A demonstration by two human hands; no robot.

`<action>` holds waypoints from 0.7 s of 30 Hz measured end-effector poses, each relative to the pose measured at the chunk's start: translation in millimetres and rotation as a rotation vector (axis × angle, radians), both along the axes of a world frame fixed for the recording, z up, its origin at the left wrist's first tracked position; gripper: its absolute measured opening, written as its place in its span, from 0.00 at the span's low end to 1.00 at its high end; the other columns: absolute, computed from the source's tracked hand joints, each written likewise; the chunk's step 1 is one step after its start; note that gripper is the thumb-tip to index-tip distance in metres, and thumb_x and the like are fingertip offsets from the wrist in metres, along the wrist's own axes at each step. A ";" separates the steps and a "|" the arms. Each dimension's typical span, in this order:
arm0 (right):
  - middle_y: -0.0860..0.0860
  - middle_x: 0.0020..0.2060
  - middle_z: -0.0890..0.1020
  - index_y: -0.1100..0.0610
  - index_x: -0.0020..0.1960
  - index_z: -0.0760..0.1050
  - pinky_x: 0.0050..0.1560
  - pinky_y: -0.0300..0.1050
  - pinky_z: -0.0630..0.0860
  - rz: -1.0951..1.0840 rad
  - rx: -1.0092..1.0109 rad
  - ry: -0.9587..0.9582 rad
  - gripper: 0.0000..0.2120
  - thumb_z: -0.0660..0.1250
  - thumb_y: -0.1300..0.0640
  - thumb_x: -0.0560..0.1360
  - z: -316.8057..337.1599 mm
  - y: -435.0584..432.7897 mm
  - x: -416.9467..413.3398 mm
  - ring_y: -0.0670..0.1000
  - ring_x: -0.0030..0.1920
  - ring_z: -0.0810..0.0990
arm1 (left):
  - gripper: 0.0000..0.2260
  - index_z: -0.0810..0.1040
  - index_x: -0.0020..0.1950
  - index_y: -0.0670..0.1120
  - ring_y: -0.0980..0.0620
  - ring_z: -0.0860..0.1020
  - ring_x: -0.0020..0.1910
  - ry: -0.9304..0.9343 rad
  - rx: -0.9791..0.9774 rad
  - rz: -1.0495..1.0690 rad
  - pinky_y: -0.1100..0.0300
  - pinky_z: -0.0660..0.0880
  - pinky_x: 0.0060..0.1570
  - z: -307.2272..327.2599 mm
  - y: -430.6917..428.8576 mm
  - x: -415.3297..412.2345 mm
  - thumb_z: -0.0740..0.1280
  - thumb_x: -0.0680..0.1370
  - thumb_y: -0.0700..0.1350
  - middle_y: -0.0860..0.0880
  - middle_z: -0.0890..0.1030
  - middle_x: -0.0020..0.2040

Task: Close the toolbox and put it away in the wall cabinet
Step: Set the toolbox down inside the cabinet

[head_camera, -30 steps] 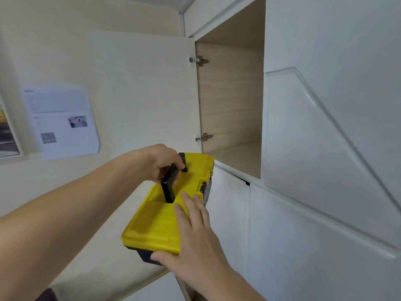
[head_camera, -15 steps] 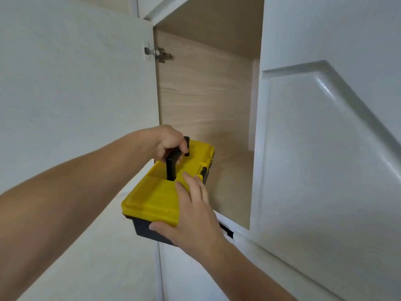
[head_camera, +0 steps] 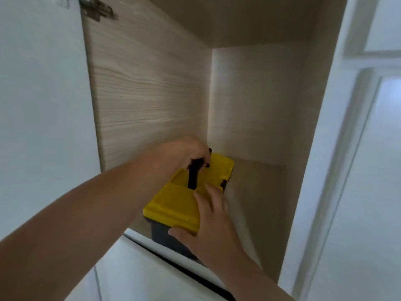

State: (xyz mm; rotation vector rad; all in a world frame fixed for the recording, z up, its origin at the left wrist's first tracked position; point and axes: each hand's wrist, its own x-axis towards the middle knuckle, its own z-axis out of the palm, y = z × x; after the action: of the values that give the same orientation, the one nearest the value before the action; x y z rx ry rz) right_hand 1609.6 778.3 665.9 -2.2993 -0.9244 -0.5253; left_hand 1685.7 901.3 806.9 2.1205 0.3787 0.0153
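The toolbox (head_camera: pixel 173 205) has a yellow lid, shut, over a black body, and a black handle (head_camera: pixel 193 174) on top. It sits inside the open wall cabinet (head_camera: pixel 147 101), close to the left wooden side panel, with its near end at the front edge of the shelf. My left hand (head_camera: pixel 186 152) is closed around the handle. My right hand (head_camera: pixel 211 222) grips the near right corner of the lid, fingers spread over the top and thumb against the black front. Whether the box rests on the shelf or hangs just above it is not visible.
The cabinet door (head_camera: pixel 43 105) stands open on the left, with a metal hinge (head_camera: pixel 95 9) at the top. The shelf floor (head_camera: pixel 256 192) runs back to the rear wall. A white panelled door (head_camera: pixel 358 148) flanks the opening on the right. White lower fronts (head_camera: pixel 141 274) lie below.
Both hands have carried the toolbox up and forward from outside the cabinet into the opening. The view has closed in on the cabinet interior. The grips are unchanged.
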 end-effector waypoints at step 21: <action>0.49 0.74 0.56 0.52 0.75 0.55 0.71 0.48 0.57 -0.074 -0.072 0.053 0.41 0.63 0.32 0.70 10.2 -10.6 22.4 0.53 0.75 0.48 | 0.11 0.82 0.59 0.52 0.59 0.73 0.63 -0.444 0.398 -0.357 0.62 0.69 0.61 -89.7 72.5 -36.9 0.66 0.78 0.50 0.57 0.77 0.64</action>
State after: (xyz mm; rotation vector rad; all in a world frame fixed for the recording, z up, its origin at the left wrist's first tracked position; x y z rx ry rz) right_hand 1632.0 767.7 676.2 -2.4076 -0.8485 -0.4666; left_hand 1648.8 973.8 717.2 2.4630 -0.2914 0.3739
